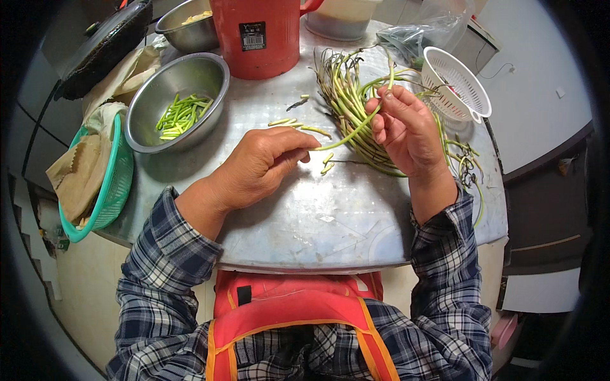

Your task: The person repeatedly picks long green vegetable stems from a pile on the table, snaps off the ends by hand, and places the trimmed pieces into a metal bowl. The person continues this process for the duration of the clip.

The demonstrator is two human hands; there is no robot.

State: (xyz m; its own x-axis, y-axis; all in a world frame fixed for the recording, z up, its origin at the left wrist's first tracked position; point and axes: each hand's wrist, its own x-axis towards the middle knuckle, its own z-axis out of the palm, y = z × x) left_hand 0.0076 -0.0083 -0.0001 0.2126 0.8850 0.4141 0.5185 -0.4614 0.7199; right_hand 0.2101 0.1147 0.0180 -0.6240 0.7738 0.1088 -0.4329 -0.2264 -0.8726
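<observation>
A single green garlic scape [352,135] stretches between my two hands above the table. My left hand [269,159] pinches its lower left end between thumb and fingertips. Farther up the stem, my right hand [409,125] grips it with thumb and fingers, and the upper part sticks out above. Behind the right hand lies a curved bundle of garlic scapes [340,90] with dry, dark tips. Short cut pieces [286,123] rest on the table just beyond my left hand. More cut green lengths [183,116] are in a steel bowl [138,126] at the left.
A red plastic bucket [257,52] stands at the back, beside another steel bowl [198,35]. A white plastic colander [457,85] tilts at the right, above loose scape trimmings [464,159]. A turquoise basket [107,209] with cloth sits at the left edge of the metal-topped table [314,238].
</observation>
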